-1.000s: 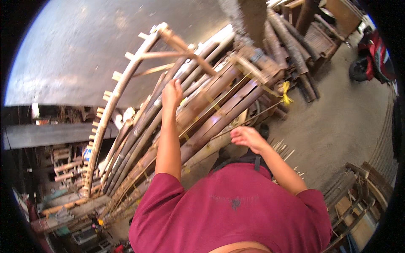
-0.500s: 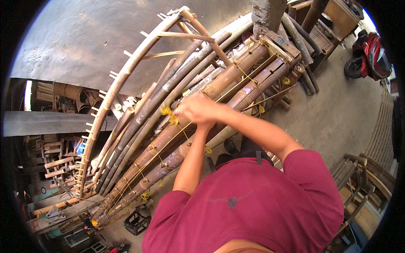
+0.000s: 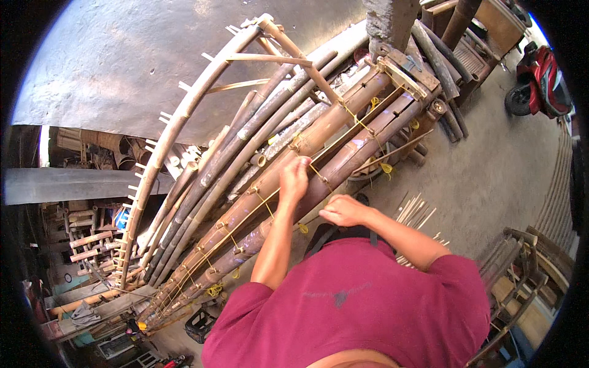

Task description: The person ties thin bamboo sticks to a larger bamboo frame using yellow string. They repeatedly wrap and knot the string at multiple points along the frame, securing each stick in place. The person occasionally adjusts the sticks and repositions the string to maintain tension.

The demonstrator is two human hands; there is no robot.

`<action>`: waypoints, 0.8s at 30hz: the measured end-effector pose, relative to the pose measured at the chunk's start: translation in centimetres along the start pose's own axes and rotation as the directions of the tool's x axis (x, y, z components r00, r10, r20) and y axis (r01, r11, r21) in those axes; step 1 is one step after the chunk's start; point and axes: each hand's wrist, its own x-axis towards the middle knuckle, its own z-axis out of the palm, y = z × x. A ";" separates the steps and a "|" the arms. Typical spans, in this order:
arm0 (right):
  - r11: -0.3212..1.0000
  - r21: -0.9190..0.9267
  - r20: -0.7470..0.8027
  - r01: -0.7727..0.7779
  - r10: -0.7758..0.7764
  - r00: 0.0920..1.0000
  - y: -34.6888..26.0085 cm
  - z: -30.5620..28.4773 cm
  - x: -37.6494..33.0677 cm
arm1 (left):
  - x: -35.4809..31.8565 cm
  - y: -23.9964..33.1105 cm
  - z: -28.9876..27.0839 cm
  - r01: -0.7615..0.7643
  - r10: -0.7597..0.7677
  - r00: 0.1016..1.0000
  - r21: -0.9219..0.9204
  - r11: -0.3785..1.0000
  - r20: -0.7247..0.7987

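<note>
Two long brown bamboo poles, the upper one (image 3: 338,124) and the lower one (image 3: 361,146), run side by side from lower left to upper right. Thin yellow cords (image 3: 265,202) cross between them at intervals, tied around short pegs. My left hand (image 3: 293,179) is closed over the upper pole, its fingertips pinching a yellow cord (image 3: 320,176) that slants down to the lower pole. Nearer my body, my right hand (image 3: 345,210) is clenched beside the lower pole. What its fingers grip is hidden. Small yellow cord bundles (image 3: 385,167) hang below the lower pole.
Behind the poles stands a curved bamboo frame (image 3: 195,98) with short pegs, beside several dark bamboo poles (image 3: 211,165). A concrete post (image 3: 388,24) rises at the far end. Thin sticks (image 3: 415,211) lie right of me; a black crate (image 3: 200,325) and red motorcycle (image 3: 543,83) stand farther off.
My hands were together over the upper pole near a yellow cord bundle. They have parted: the right came down toward my body, the left stayed above the pole. That bundle no longer shows there.
</note>
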 end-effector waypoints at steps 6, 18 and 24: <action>0.940 -0.322 -0.034 -0.113 0.108 0.994 -0.8 -0.4 -0.3 | 11.7 0.8 -3.3 -0.043 0.019 0.968 -0.092 0.995 -0.251; -0.210 0.907 0.417 -0.365 0.559 0.716 -8.6 16.1 2.0 | -2.0 -7.5 -15.3 0.063 -0.040 0.998 0.485 0.872 -0.057; 0.764 0.601 -0.675 0.234 0.327 0.662 -12.8 18.4 15.3 | -10.7 -16.5 -12.4 -0.203 0.161 0.970 0.248 0.947 0.180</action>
